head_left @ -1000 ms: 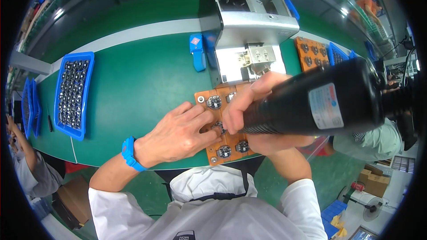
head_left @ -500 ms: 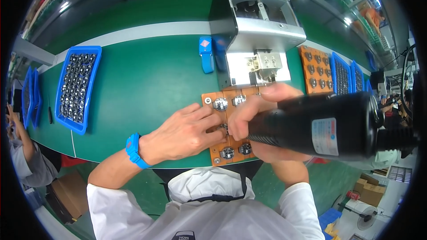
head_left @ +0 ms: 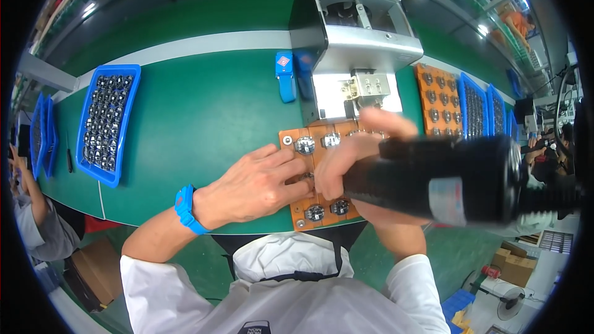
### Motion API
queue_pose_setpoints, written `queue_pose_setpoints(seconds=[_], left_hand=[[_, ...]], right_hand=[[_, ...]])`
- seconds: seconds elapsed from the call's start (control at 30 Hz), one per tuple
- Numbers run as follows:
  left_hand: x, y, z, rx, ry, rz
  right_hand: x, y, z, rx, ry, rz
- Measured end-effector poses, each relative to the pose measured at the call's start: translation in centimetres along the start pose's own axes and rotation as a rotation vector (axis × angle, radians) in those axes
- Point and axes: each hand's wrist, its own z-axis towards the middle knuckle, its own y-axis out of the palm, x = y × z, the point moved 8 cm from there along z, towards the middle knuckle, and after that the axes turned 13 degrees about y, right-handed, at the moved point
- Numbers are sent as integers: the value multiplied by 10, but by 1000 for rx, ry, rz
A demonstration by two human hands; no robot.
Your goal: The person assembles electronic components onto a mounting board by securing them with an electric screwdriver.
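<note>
My right hand (head_left: pixel 352 167) is wrapped around a thick black electric screwdriver (head_left: pixel 427 182), which points left over an orange fixture plate (head_left: pixel 286 156). One finger is lifted off and smeared by motion. The screwdriver's tip is hidden behind that hand. My left hand (head_left: pixel 253 185), with a blue wrist strap (head_left: pixel 185 209) above it, rests on the plate's left side. Its bent fingers are closed at a small round metal part (head_left: pixel 307 177), mostly covered by the fingertips. More round silver-and-black parts (head_left: pixel 304 145) sit in the plate's recesses.
A silver bench machine (head_left: pixel 365 43) stands just beyond the plate, with a blue strap (head_left: pixel 285 77) beside it. Left is a blue tray (head_left: pixel 137 96) of parts. Another orange plate (head_left: pixel 426 102) and blue trays (head_left: pixel 463 93) are at right. A co-worker (head_left: pixel 40 229) is far left.
The screwdriver in my right hand has shifted slightly and now looks blurred. A finger of that hand has risen off it. My left hand stays in place on the plate.
</note>
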Motion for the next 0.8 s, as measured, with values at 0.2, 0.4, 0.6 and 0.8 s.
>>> queue_pose_setpoints(seconds=[0.2,0.4,0.6,0.8], left_hand=[[1,1,3,14,23,16],[0,3,3,9,16,26],[1,1,4,17,19,20],[1,3,3,-3,6,30]], right_hand=[[-46,-29,-7,231,-366,136],[-82,-67,4,262,-649,79],[-73,-77,7,330,-654,55],[-62,-76,16,375,-564,85]])
